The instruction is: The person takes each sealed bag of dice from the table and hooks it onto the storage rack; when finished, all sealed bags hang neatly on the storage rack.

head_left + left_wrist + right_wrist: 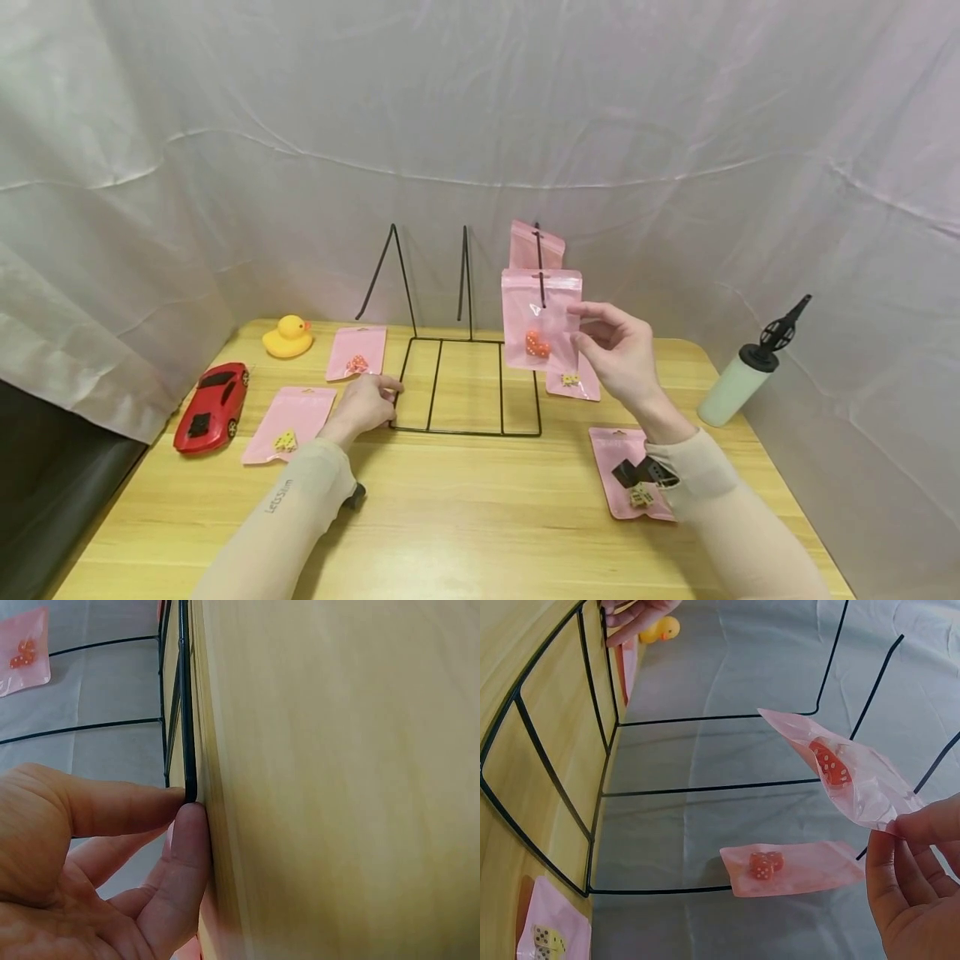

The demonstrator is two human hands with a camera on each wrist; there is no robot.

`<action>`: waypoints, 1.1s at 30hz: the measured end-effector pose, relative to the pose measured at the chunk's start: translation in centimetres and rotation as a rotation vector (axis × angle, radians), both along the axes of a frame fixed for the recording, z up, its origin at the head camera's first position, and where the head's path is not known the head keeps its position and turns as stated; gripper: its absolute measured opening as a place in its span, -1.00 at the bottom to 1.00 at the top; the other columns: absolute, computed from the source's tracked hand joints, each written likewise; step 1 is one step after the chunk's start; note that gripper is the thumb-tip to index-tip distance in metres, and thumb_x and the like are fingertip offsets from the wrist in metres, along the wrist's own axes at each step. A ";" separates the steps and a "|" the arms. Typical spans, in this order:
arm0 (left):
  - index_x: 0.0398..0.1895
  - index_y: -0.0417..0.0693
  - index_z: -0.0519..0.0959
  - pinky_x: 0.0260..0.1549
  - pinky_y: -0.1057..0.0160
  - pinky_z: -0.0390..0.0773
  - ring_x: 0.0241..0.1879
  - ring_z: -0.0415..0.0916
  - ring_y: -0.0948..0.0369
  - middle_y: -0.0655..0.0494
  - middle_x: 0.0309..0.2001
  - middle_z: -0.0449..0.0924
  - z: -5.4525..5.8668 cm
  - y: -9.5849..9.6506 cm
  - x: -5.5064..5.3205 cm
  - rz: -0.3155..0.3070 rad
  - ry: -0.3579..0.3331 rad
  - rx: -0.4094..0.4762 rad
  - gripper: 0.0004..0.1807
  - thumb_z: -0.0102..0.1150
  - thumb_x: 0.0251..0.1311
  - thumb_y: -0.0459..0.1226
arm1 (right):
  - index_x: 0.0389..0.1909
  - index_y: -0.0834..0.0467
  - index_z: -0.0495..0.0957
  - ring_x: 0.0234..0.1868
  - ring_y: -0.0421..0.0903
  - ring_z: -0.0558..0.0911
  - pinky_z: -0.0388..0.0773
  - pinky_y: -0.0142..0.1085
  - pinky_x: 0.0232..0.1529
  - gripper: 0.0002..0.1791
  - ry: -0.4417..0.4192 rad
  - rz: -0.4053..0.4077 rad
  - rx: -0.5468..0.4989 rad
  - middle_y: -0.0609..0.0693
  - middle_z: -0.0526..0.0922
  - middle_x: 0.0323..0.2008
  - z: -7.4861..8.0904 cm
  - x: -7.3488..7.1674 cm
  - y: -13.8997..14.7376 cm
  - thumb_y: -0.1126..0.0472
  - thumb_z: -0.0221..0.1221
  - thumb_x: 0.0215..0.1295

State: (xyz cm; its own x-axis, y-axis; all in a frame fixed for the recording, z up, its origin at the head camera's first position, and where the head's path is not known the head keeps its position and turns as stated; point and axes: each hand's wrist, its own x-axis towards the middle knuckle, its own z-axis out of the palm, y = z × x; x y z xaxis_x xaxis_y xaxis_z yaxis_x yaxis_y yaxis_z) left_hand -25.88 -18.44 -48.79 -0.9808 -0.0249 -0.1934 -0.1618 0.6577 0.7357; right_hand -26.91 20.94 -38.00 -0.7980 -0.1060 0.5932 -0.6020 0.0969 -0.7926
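Observation:
My right hand [618,346] pinches the right edge of a pink zip bag [517,312] with orange dice [537,344] inside. The right-hand hook of a black wire rack [465,432] appears to pass through this bag's top hole, its tip showing in front. Behind it, another pink bag [536,246] hangs on the same hook; the right wrist view shows its red dice [763,865]. My left hand [365,407] pinches the rack's base wire at the left, thumb and fingertips meeting around it in the left wrist view. The rack's other two hooks hold nothing.
Pink bags lie on the table at left [292,417], back left [357,350], behind the rack [588,382] and under my right wrist [615,496]. A red toy car [215,407] and rubber duck [288,337] stand left, a hand pump [738,383] right.

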 end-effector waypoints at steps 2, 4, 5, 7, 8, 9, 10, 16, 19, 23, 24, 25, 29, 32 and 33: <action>0.34 -0.17 0.74 -0.40 0.35 0.65 -0.30 0.63 0.21 -0.08 -0.03 0.73 0.0 0.0 0.0 0.001 0.001 -0.001 -0.34 0.25 0.08 -0.56 | 0.12 0.55 0.70 -0.17 -0.36 0.84 0.78 -0.54 -0.09 -0.62 0.001 -0.004 0.007 -0.31 0.89 -0.07 0.0 -0.2 0.0 0.69 0.25 0.29; 0.33 -0.17 0.74 -0.41 0.35 0.65 -0.30 0.63 0.20 -0.08 -0.04 0.73 -0.2 0.0 -0.1 0.001 0.005 -0.002 -0.34 0.25 0.07 -0.56 | 0.13 0.54 0.70 -0.16 -0.35 0.85 0.79 -0.53 -0.08 -0.62 -0.002 -0.009 0.011 -0.32 0.88 -0.06 0.1 -0.3 0.0 0.70 0.25 0.29; 0.33 -0.15 0.75 -0.41 0.35 0.66 -0.31 0.63 0.22 -0.05 -0.05 0.73 -0.7 -0.3 -0.6 0.000 0.000 -0.001 -0.33 0.27 0.05 -0.55 | 0.13 0.54 0.70 -0.16 -0.35 0.85 0.79 -0.52 -0.09 -0.61 -0.005 -0.011 0.010 -0.32 0.89 -0.06 0.1 -0.4 0.0 0.70 0.25 0.29; 0.32 -0.15 0.75 -0.41 0.34 0.67 -0.32 0.64 0.21 -0.05 -0.06 0.74 -0.8 -0.4 -0.7 -0.001 0.001 0.001 -0.33 0.26 0.05 -0.55 | 0.13 0.53 0.71 -0.16 -0.35 0.85 0.80 -0.52 -0.09 -0.61 -0.013 -0.019 0.007 -0.32 0.89 -0.07 0.1 -0.5 -0.1 0.71 0.24 0.28; 0.33 -0.16 0.75 -0.41 0.33 0.67 -0.32 0.64 0.21 -0.06 -0.06 0.74 -0.8 -0.4 -0.7 -0.006 0.003 0.000 -0.33 0.26 0.05 -0.55 | 0.13 0.52 0.71 -0.16 -0.35 0.85 0.79 -0.52 -0.10 -0.61 -0.013 -0.021 0.005 -0.32 0.89 -0.07 0.1 -0.5 -0.1 0.71 0.24 0.29; 0.33 -0.16 0.75 -0.42 0.34 0.67 -0.33 0.64 0.21 -0.06 -0.06 0.74 -0.8 -0.4 -0.7 -0.005 0.002 0.002 -0.33 0.26 0.05 -0.55 | 0.13 0.53 0.71 -0.17 -0.35 0.85 0.79 -0.52 -0.11 -0.61 -0.016 -0.023 0.001 -0.32 0.89 -0.07 0.1 -0.6 -0.1 0.71 0.23 0.29; 0.33 -0.15 0.75 -0.42 0.34 0.66 -0.33 0.64 0.22 -0.05 -0.07 0.74 -0.8 -0.4 -0.6 -0.005 0.002 0.003 -0.34 0.26 0.05 -0.55 | 0.13 0.52 0.71 -0.17 -0.35 0.85 0.79 -0.52 -0.11 -0.61 -0.017 -0.025 -0.001 -0.32 0.89 -0.08 0.1 -0.7 -0.1 0.71 0.23 0.29; 0.31 -0.17 0.76 -0.45 0.33 0.65 -0.36 0.63 0.20 -0.02 -0.11 0.73 -1.3 -0.8 -1.1 -0.023 0.016 -0.006 -0.35 0.25 0.03 -0.52 | 0.14 0.52 0.71 -0.20 -0.36 0.84 0.78 -0.53 -0.12 -0.61 -0.024 -0.040 -0.003 -0.33 0.89 -0.09 0.0 -1.2 -0.1 0.71 0.21 0.31; 0.28 -0.15 0.77 -0.46 0.30 0.67 -0.37 0.64 0.20 0.01 -0.15 0.73 -2.1 -1.2 -1.7 -0.037 0.029 -0.013 -0.35 0.29 0.00 -0.50 | 0.13 0.51 0.71 -0.20 -0.34 0.84 0.79 -0.52 -0.14 -0.61 -0.028 -0.046 -0.006 -0.32 0.88 -0.09 0.1 -1.5 -0.2 0.70 0.22 0.31; 0.27 -0.13 0.78 -0.45 0.29 0.67 -0.36 0.65 0.18 -0.01 -0.15 0.74 -2.4 -1.3 -1.9 -0.043 0.032 0.009 -0.36 0.29 0.00 -0.52 | 0.14 0.49 0.73 -0.20 -0.33 0.85 0.79 -0.51 -0.16 -0.60 -0.034 -0.055 -0.001 -0.31 0.88 -0.10 0.1 -2.0 -0.2 0.69 0.22 0.31; 0.27 -0.14 0.78 -0.45 0.28 0.67 -0.36 0.65 0.18 -0.02 -0.14 0.74 -2.4 -1.3 -1.9 -0.042 0.029 0.012 -0.35 0.29 0.00 -0.52 | 0.14 0.48 0.73 -0.20 -0.33 0.85 0.79 -0.50 -0.16 -0.60 -0.035 -0.059 0.003 -0.29 0.88 -0.09 0.0 -2.1 -0.2 0.69 0.22 0.31; 0.28 -0.14 0.77 -0.44 0.27 0.68 -0.35 0.66 0.16 -0.04 -0.13 0.74 -2.2 -1.3 -1.8 -0.041 0.020 0.018 -0.35 0.28 0.01 -0.53 | 0.14 0.47 0.73 -0.20 -0.33 0.85 0.79 -0.50 -0.16 -0.60 -0.035 -0.063 0.005 -0.27 0.89 -0.09 0.0 -2.2 -0.2 0.69 0.23 0.31; 0.27 -0.17 0.77 -0.47 0.27 0.66 -0.39 0.64 0.18 -0.02 -0.17 0.72 -2.3 -1.3 -1.8 -0.044 0.020 0.008 -0.35 0.29 0.00 -0.53 | 0.15 0.45 0.74 -0.20 -0.33 0.84 0.79 -0.50 -0.16 -0.59 -0.043 -0.076 0.016 -0.04 0.91 -0.02 0.0 -2.6 -0.2 0.68 0.25 0.31; 0.26 -0.19 0.77 -0.49 0.30 0.63 -0.42 0.62 0.19 -0.02 -0.20 0.70 -2.4 -1.3 -1.8 -0.049 0.038 -0.001 -0.36 0.27 0.00 -0.53 | 0.17 0.44 0.74 -0.19 -0.35 0.84 0.79 -0.50 -0.14 -0.57 -0.050 -0.085 0.021 0.20 0.88 0.05 0.0 -2.9 -0.3 0.68 0.25 0.31; 0.27 -0.19 0.77 -0.48 0.30 0.64 -0.40 0.62 0.19 -0.03 -0.18 0.71 -1.8 -1.0 -1.4 -0.041 0.033 0.006 -0.36 0.26 0.02 -0.54 | 0.17 0.44 0.74 -0.19 -0.35 0.84 0.79 -0.50 -0.14 -0.57 -0.052 -0.085 0.020 0.27 0.86 0.08 0.0 -3.0 -0.4 0.68 0.26 0.30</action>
State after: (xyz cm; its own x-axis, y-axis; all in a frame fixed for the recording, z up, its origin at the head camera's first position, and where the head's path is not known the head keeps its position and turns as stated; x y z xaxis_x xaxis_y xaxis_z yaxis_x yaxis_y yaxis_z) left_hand -27.29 -19.47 -50.57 -0.9867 0.0166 -0.1614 -0.1106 0.6591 0.7439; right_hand -29.92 20.57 -38.03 -0.8343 -0.0479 0.5493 -0.5491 0.1622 -0.8198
